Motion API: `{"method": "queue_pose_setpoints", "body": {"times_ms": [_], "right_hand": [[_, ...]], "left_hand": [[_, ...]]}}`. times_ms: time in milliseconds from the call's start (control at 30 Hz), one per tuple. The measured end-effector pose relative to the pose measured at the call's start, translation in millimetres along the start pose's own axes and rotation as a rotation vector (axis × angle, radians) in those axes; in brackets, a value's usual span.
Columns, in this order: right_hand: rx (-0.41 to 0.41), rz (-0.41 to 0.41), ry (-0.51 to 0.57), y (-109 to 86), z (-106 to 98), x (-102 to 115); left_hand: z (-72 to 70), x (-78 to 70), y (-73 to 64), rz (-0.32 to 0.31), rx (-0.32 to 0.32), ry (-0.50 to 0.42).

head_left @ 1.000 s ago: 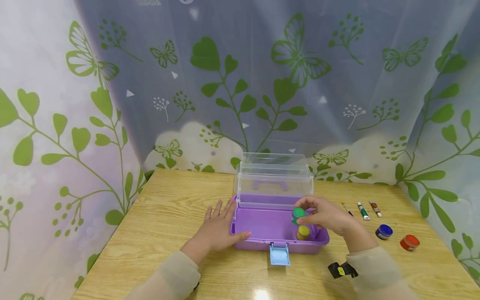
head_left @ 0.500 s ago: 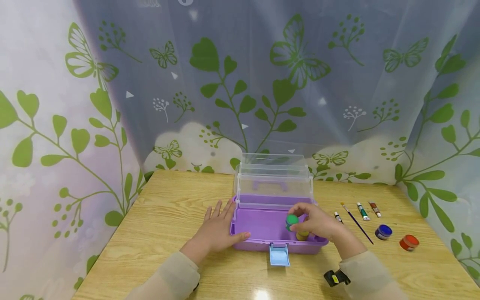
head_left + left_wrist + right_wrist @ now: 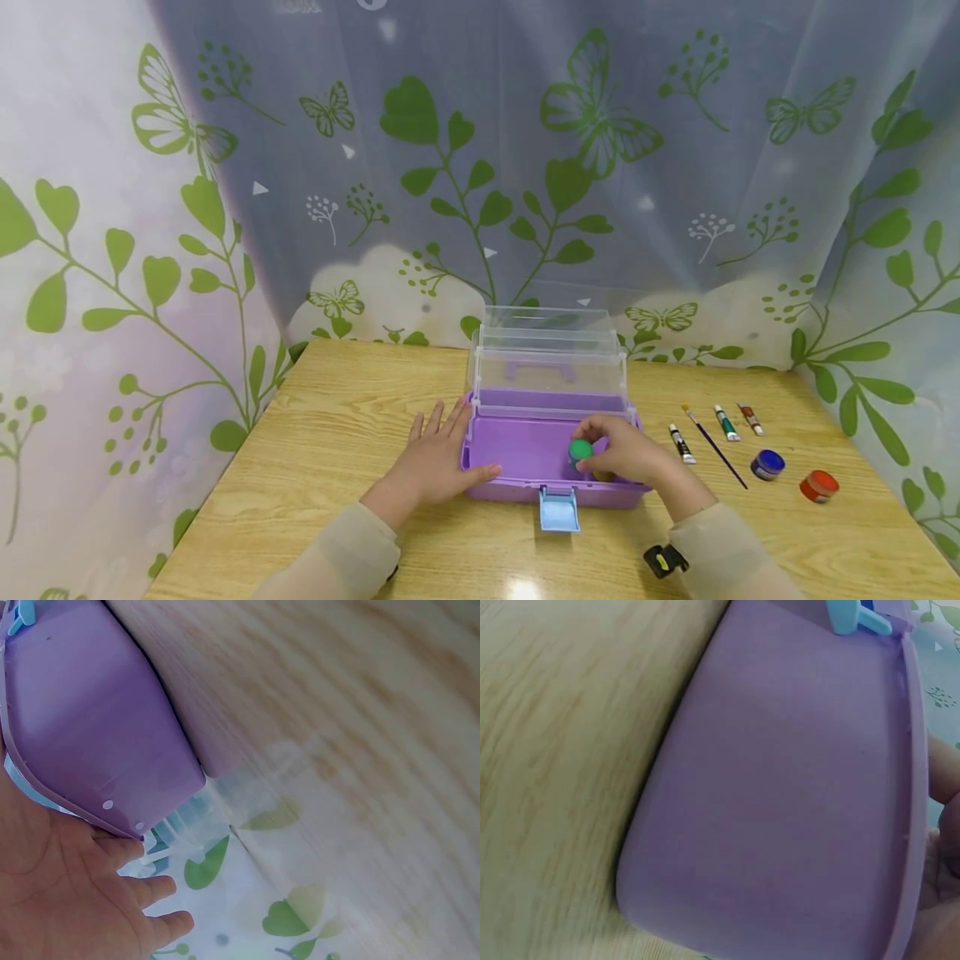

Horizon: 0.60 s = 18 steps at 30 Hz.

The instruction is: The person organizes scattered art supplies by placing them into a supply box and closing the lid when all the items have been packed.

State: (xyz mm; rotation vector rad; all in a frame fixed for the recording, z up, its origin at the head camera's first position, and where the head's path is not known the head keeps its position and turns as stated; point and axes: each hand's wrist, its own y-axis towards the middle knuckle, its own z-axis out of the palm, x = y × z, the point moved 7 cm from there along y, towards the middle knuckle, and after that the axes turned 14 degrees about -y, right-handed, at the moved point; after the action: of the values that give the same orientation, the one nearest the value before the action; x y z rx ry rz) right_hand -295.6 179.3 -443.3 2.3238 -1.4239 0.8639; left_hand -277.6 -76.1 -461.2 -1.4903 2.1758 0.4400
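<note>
A purple plastic box (image 3: 510, 495) stands on the table with its clear lid (image 3: 551, 367) raised at the back and a blue latch (image 3: 559, 510) hanging down in front. My right hand (image 3: 628, 454) reaches inside and pinches a green-capped paint jar (image 3: 581, 451) low over the box floor. Just beside it, a yellow-capped paint jar (image 3: 602, 476) is mostly hidden by that hand. My left hand (image 3: 431, 462) rests with spread fingers on the box's left rim. In the left wrist view, those straight fingers (image 3: 154, 889) show past the box's end wall (image 3: 97, 727).
To the right lie a black-and-white paint tube (image 3: 682, 444), a paintbrush (image 3: 716, 448), a green paint tube (image 3: 727, 423) and a brown-red tube (image 3: 751, 418). A blue paint jar (image 3: 767, 464) and a red paint jar (image 3: 819, 485) stand nearer the table's right edge. Patterned curtains surround the table.
My right hand has moved left and down into the box with the green-capped jar, now covering most of the yellow-capped one. The left hand has stayed on the rim.
</note>
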Motion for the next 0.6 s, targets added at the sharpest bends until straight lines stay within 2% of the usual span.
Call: {"method": "queue_pose_setpoints", "body": {"times_ms": [167,600], "right_hand": [[-0.009,0.013,-0.081,0.2,1.9,1.9],[-0.019,0.068,-0.164,2.7,8.2,1.1]], "left_hand": [[-0.2,1.0,-0.1,-0.009,0.003,0.003],[0.5,0.1,0.2,-0.002,0.002,0.004]]}}
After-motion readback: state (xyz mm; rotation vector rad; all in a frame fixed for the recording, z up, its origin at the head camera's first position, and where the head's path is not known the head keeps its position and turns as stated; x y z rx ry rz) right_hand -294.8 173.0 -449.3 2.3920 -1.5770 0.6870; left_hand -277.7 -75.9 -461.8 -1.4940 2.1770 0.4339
